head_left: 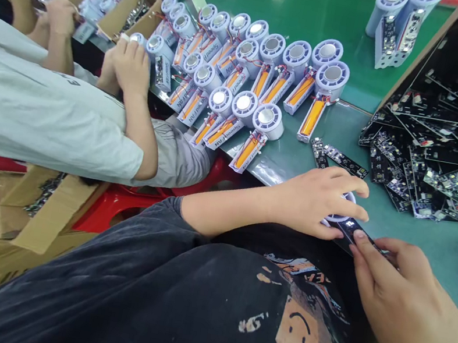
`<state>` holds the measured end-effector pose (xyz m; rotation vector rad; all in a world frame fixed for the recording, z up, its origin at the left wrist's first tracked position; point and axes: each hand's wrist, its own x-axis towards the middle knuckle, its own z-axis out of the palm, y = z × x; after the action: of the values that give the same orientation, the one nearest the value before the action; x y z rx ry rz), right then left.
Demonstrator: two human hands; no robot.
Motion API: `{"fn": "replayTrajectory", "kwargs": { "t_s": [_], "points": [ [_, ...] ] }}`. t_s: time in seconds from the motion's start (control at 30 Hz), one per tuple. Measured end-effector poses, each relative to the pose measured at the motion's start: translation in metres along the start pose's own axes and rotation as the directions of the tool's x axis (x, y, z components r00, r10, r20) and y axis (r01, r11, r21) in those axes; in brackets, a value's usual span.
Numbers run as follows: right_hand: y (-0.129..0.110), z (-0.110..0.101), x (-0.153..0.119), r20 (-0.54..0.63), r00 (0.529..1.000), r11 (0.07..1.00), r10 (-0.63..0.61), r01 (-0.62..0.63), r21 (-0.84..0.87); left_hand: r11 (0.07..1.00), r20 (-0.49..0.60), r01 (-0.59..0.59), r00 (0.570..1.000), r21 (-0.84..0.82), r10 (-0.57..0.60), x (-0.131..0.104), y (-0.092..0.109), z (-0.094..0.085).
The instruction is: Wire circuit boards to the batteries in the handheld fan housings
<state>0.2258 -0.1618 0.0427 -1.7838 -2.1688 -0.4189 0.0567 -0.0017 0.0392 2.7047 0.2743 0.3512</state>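
Observation:
At the bench's front edge, my left hand (316, 202) curls its fingers around the round head of a fan unit (341, 208). My right hand (408, 286) pinches the unit's handle end, where a dark circuit board (349, 228) lies, its thumb and index finger on the board. My right palm hides the far end of the handle. Two loose circuit boards (345, 160) lie on the bench just beyond my left hand. Left of them stand several lilac fan units with orange batteries in their open handles, the nearest one (267, 122) close to the bench edge.
A box (406, 70) of circuit boards lies on its side at the right, with boards (421, 176) spilling out. Two fan units (386, 31) stand at the back. Co-workers' hands (130, 65) and a cardboard box (128, 15) are at the left, above a red stool (105, 209).

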Motion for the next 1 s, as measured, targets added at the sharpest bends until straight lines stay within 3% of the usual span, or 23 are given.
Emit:
{"fn": "replayTrajectory", "kwargs": {
  "t_s": [0.33,0.63,1.0],
  "points": [
    [0.007,0.015,-0.003,-0.055,0.998,0.989,0.003,0.005,0.145,0.999,0.051,0.043,0.998,-0.012,-0.042,0.008,-0.003,0.0],
    [0.001,0.025,-0.012,-0.115,0.993,0.997,0.016,-0.007,0.081,0.999,0.061,0.042,0.997,-0.003,-0.042,0.005,0.001,-0.003],
    [0.004,0.039,-0.018,-0.216,0.976,0.983,-0.005,0.044,0.175,1.0,0.052,0.022,0.998,-0.014,-0.021,0.005,0.002,-0.001]
  ]
}}
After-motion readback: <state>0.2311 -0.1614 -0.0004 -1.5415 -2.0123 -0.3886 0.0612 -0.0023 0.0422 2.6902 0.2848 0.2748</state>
